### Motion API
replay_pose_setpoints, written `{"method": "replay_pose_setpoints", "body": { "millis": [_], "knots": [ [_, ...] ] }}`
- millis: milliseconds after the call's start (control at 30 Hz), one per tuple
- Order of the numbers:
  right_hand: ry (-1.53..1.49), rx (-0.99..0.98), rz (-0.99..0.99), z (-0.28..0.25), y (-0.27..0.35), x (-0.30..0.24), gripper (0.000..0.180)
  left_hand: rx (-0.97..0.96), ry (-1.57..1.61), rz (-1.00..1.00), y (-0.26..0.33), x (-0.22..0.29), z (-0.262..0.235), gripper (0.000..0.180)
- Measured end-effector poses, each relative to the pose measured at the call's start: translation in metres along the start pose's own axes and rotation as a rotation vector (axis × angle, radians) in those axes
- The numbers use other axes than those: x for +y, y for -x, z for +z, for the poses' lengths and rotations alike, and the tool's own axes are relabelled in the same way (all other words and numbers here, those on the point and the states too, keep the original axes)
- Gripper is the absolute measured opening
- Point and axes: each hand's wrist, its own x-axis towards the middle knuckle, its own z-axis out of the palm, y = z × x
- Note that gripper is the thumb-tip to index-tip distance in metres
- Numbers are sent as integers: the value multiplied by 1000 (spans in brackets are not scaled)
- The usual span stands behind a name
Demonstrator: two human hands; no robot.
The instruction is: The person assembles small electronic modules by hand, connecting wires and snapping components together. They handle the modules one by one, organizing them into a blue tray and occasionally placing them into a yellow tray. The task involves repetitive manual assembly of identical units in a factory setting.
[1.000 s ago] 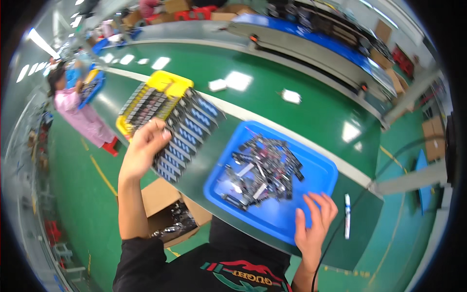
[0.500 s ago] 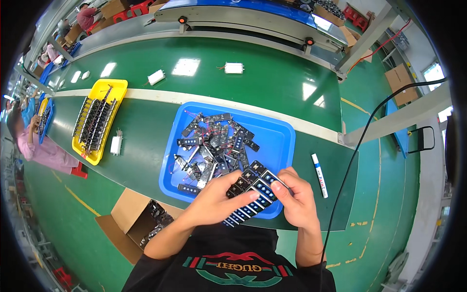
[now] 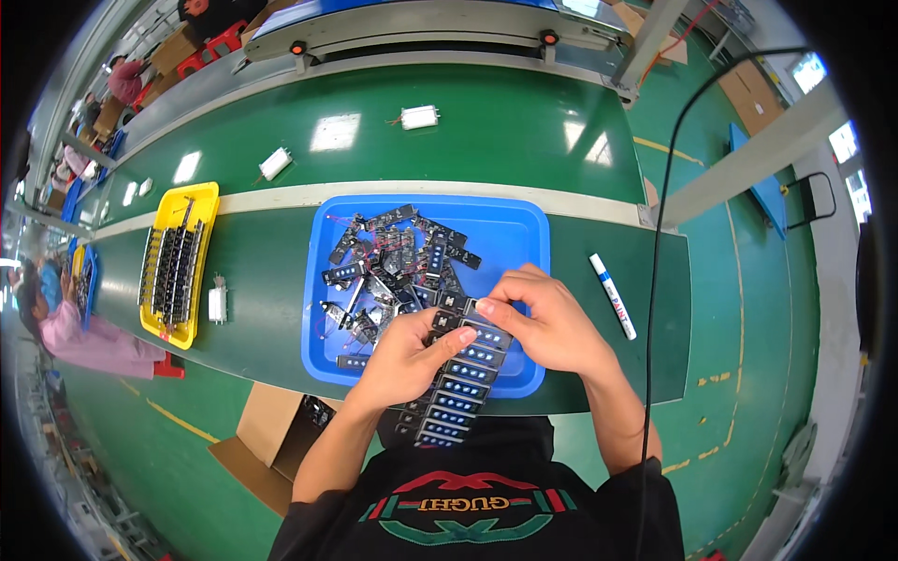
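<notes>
A long row of black circuit modules (image 3: 458, 388), each with small bluish-white dots on its face, hangs slanted over the near edge of the blue tray (image 3: 510, 248). Gripping its upper left side is my left hand (image 3: 402, 360), closed, thumb lying on the faces. My right hand (image 3: 557, 327) pinches the row's top end between thumb and fingers; its curled fingers partly hide that end. Loose black modules (image 3: 402, 248) with thin pink wires lie heaped in the left part of the tray, beyond my hands.
To the left, a yellow tray (image 3: 201, 252) holds stacked module rows beside a white pack (image 3: 218, 304). Right of the blue tray lies a paint marker (image 3: 613, 294). A black cable (image 3: 662, 206) hangs at right. An open cardboard box (image 3: 267, 421) stands below the table edge; a person (image 3: 89, 332) sits far left.
The module row has turned to hang more steeply and shows more of its faces. My right hand has moved up to its top end, fingers curled inward. The whole view has shifted slightly.
</notes>
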Motion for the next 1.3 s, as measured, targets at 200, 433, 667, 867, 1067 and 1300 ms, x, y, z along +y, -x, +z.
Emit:
{"method": "replay_pose_setpoints", "body": {
  "millis": [200, 433, 667, 867, 1067, 1300],
  "knots": [
    [-856, -215, 361, 16, -9, 21, 31, 11, -83, 108, -1, -15, -4, 17],
    [75, 202, -41, 30, -11, 28, 31, 106, 157, -108, -4, -17, -6, 16],
    [13, -21, -90, 25, -4, 19, 33, 55, 81, -135, 2, -16, -5, 13],
    [-501, -206, 349, 38, -7, 30, 36, 6, 48, -40, 1, -27, -5, 15],
    [18, 194, -96, 34, -8, 43, 32, 81, 163, -134, -2, -25, -7, 17],
    [-22, -21, -122, 30, 3, 23, 23, 98, 171, -167, -3, -25, -15, 20]
  ]
}}
